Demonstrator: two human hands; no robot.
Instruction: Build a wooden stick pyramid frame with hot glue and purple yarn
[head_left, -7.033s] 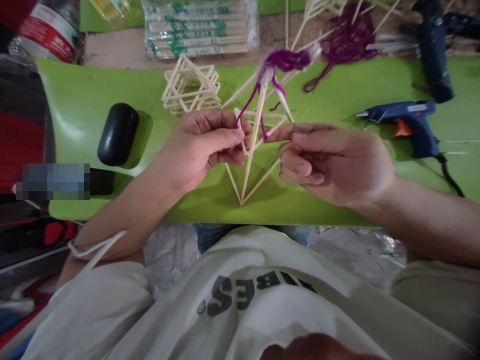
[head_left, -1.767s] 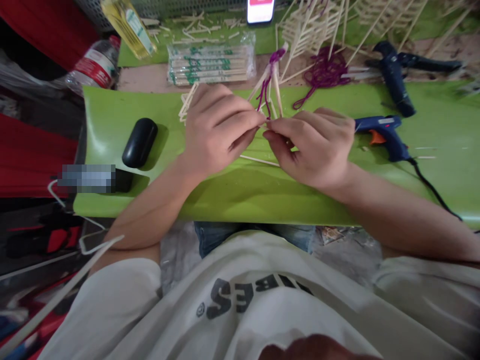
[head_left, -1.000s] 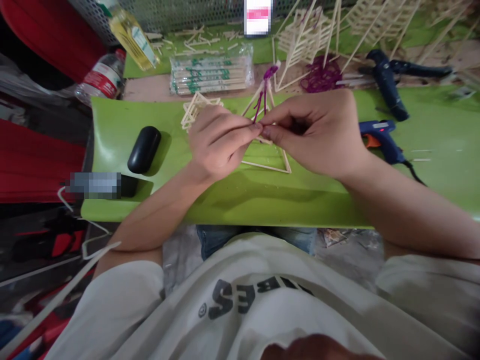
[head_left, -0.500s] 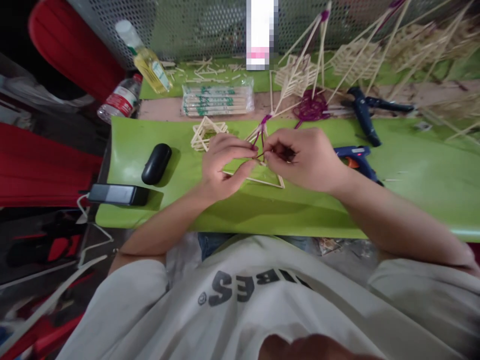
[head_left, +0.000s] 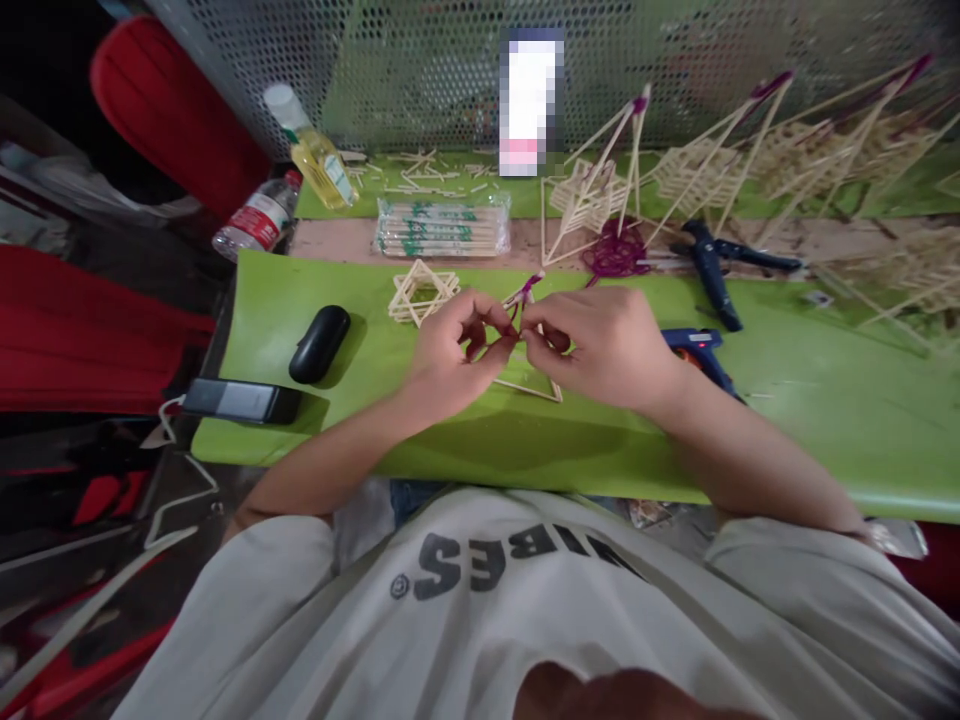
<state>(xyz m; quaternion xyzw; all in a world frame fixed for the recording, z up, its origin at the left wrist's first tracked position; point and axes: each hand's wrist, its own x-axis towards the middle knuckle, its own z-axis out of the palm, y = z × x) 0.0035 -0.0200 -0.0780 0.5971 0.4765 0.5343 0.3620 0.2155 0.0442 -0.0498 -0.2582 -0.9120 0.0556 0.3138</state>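
My left hand (head_left: 463, 350) and my right hand (head_left: 600, 345) meet fingertip to fingertip over a small frame of thin wooden sticks (head_left: 534, 390). Both pinch a thin purple cord, which comes down from the frame's purple-wrapped top (head_left: 531, 284); its ends are hidden by my fingers. Left of my hands sits a woven star-shaped stick piece (head_left: 421, 292). A blue glue gun (head_left: 697, 348) with a red light lies to the right of my right hand.
A black oval case (head_left: 320, 344) and a black box with a cable (head_left: 241, 400) lie at left. Behind are bottles (head_left: 322, 160), packaged sticks (head_left: 442, 228), a lit phone (head_left: 529, 105), purple cord (head_left: 616, 250), dark-handled pliers (head_left: 712, 275) and several finished stick structures (head_left: 701, 175).
My fingertips have come closer together, and the left fingers are now curled into a pinch. The whole view has shifted, so the bench sits lower in the picture.
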